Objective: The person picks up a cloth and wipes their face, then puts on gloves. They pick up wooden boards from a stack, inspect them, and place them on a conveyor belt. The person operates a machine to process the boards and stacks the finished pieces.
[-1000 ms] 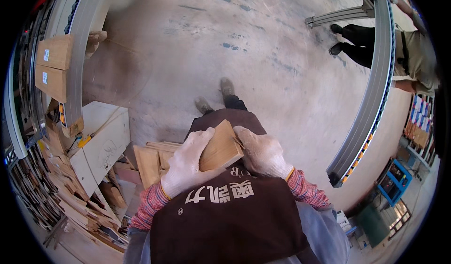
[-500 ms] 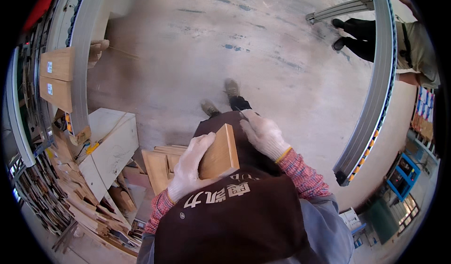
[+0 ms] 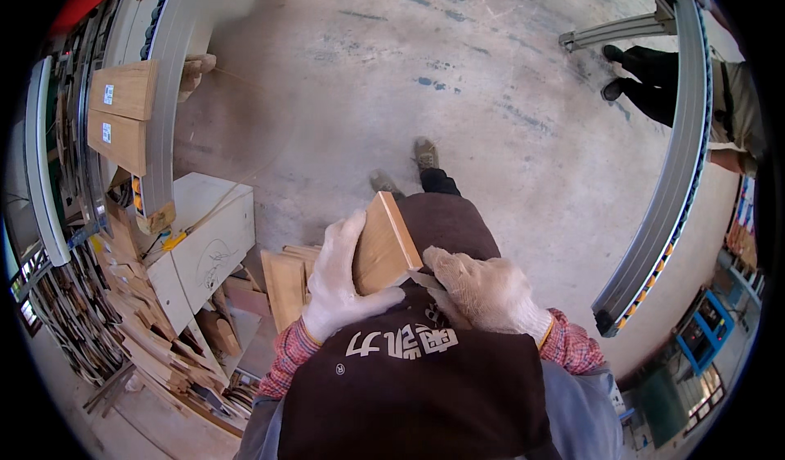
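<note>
My left hand, in a white knit glove, grips a small light-brown wooden board by its left side. The board is tilted in front of my dark apron, with its pale cut edge toward the right. My right hand, gloved the same way, is closed around a thin grey blade-like tool. The tool's flat end lies at the board's near right corner; whether it touches the wood I cannot tell. Most of the tool is hidden inside the glove.
Wooden panels stand beside my left arm. Further left are a white box-like cabinet, wood offcuts and two labelled boards on a conveyor rail. Another metal rail runs at right, with a person behind it.
My right hand has come back from beyond the board to its near right corner, bringing the blade-like tool against or near it. The board has risen slightly in view, still in my left hand.
</note>
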A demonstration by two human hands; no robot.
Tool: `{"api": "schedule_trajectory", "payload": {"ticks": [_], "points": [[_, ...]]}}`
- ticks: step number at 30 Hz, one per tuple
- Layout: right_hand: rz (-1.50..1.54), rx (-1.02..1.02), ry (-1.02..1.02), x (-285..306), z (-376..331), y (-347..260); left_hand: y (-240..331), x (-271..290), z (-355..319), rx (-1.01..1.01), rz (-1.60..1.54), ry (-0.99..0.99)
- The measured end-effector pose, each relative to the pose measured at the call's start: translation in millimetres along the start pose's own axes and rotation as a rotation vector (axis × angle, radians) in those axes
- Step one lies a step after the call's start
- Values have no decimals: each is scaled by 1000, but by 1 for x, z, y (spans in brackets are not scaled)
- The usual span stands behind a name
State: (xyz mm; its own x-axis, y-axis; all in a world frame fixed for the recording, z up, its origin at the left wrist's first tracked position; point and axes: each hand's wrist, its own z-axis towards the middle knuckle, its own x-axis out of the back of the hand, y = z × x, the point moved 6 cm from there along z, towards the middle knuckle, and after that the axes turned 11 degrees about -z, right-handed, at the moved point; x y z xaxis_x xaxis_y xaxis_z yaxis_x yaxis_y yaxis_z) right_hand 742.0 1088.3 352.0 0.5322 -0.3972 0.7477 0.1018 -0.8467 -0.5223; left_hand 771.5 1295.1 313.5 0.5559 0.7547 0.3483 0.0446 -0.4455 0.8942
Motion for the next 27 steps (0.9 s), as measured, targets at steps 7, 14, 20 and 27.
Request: {"api": "schedule_trajectory", "payload": {"ticks": [7,14,20,27], "points": [[52,42,-21,-8,3,-4,6,6,-6,14,109,111],[16,-10,-165,-13,8,-5,10,10,-9,-5,193,190],[59,-28,-163,-12,10,-4,10,11,-9,-43,222,177],[111,-115,-357,-13,18,1,11,10,-7,-10,207,190]]}}
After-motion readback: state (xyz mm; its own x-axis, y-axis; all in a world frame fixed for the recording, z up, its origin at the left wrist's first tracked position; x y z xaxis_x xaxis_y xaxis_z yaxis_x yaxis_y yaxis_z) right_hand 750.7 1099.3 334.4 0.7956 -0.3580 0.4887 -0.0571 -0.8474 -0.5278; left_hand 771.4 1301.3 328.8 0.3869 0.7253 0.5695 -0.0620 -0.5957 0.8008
